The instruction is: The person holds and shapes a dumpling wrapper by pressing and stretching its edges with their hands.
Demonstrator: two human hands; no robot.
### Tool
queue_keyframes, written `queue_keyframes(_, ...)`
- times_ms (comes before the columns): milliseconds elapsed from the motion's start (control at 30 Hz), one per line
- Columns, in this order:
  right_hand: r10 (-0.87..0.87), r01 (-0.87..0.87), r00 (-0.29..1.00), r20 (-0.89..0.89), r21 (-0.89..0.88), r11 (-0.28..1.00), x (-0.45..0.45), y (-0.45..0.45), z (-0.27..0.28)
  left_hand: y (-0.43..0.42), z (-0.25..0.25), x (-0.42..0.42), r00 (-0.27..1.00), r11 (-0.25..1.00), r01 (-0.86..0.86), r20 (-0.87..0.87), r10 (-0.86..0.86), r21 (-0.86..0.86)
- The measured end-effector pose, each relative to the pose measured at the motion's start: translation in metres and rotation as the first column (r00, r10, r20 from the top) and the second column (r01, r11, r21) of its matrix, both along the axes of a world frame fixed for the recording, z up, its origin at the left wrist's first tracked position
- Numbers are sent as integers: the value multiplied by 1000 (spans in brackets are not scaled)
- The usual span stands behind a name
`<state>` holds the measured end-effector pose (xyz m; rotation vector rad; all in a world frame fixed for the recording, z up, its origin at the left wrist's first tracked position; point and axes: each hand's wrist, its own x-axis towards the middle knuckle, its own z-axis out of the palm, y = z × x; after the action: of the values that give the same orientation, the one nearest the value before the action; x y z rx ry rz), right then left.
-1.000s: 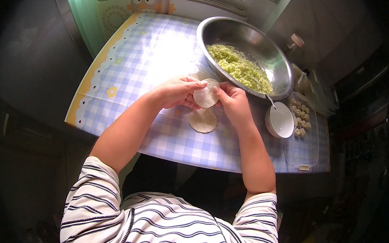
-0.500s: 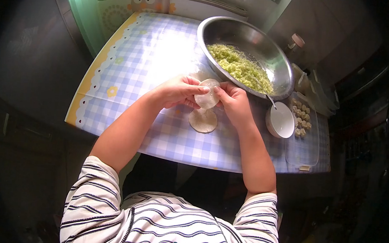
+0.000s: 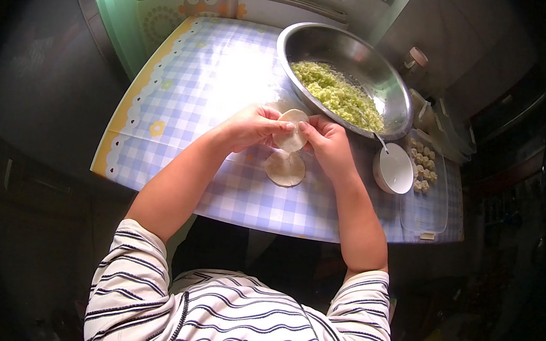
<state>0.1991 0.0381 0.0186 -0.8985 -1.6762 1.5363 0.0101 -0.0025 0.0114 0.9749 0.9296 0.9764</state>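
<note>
Between my two hands is a round, pale dumpling wrapper (image 3: 293, 138), raised over the table. My left hand (image 3: 255, 130) pinches its left edge, thumb on top. On the opposite edge my right hand (image 3: 328, 139) has its thumb and fingers closed on the same wrapper. Just below, on the checked cloth, lies a second flat, round piece of dough (image 3: 284, 171), partly overlapped in view by the held one. The undersides of my fingers are hidden by the wrapper.
A large steel basin (image 3: 377, 58) with chopped green filling (image 3: 339, 93) stands beyond my right hand. Right of it are a white bowl (image 3: 396, 171) with a spoon handle (image 3: 381, 143) and a clear tray (image 3: 422, 218) holding several small dumplings (image 3: 423, 163). A checked tablecloth (image 3: 184, 104) covers the table.
The wrapper has tilted slightly in my fingers, so its face looks narrower. Both hands stay in nearly the same place.
</note>
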Motion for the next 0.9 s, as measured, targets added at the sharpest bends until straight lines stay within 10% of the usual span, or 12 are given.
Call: queue_keyframes(900, -20, 21, 1000, -5, 27, 999, -1, 0, 1, 0, -3, 2, 996, 1000, 4, 93, -1, -29)
